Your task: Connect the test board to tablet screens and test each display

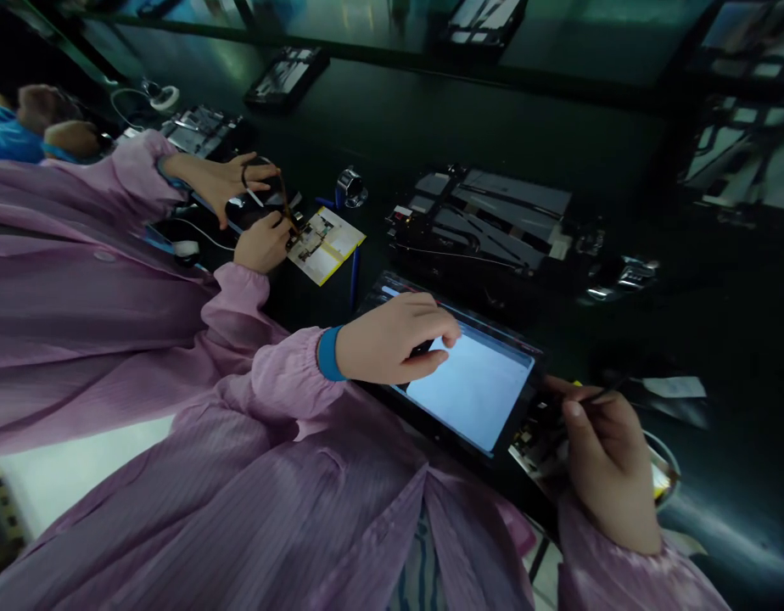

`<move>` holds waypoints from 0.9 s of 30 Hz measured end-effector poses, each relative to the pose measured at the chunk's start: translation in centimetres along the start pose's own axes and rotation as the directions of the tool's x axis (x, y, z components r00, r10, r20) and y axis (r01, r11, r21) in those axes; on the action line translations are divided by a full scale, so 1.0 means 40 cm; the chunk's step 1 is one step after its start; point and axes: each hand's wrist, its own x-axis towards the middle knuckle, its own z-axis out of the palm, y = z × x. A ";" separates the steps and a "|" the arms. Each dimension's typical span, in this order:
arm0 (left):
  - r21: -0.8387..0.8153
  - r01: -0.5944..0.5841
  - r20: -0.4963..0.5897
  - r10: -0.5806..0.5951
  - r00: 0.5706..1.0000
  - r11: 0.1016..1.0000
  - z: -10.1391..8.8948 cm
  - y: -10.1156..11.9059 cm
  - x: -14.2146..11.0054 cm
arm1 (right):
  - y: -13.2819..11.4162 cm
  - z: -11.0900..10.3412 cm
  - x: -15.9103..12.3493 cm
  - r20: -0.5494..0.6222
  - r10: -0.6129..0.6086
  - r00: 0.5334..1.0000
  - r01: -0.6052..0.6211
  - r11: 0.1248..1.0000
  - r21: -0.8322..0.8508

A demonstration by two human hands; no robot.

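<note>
A tablet-sized screen, lit pale blue-white in a black frame, lies before me, tilted in view. Over its upper left part is my left hand, a blue band at the wrist. Its fingers are loosely curled, with thumb and forefinger apart and nothing visible held. At the screen's right edge my right hand pinches a thin dark cable between thumb and fingers. Below those fingertips sits a circuit board, partly covered by the hand and the screen. Whether the cable joins the board cannot be made out.
A co-worker's hands work at a board on a white-and-yellow battery to the left. A blue pen-like tool lies beside it. Beyond the screen lies an opened device frame. A white label is at right.
</note>
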 end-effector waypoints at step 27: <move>0.196 0.233 -0.206 -0.193 0.959 0.952 -0.034 -0.075 -0.072 | 0.006 -0.010 -0.006 -0.006 0.114 0.993 -0.114 0.992 -0.047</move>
